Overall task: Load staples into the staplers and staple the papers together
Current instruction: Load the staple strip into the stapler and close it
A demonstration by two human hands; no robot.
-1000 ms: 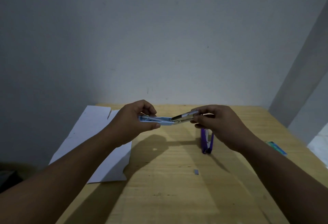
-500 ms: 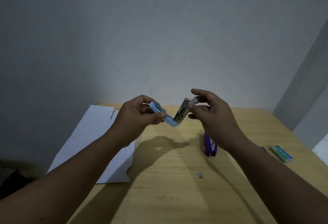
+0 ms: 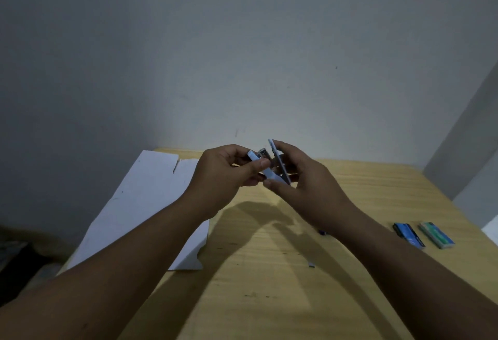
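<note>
- Papers [image 3: 140,204] are laid flat on the left part of the wooden table [image 3: 269,272], overhanging its left edge.
- Left hand [image 3: 226,178] is closed on one light blue half of the stapler [image 3: 266,171], held above the table.
- Right hand [image 3: 304,180] is closed on the other half, which is tilted up; the stapler is hinged open between both hands.
- Two staple boxes, one dark blue [image 3: 409,234] and one green [image 3: 436,234], are placed side by side near the right edge.

Papers [image 3: 145,204] lie on the table's [image 3: 269,285] left side; two staple boxes [image 3: 423,234] lie side by side at its right edge.
</note>
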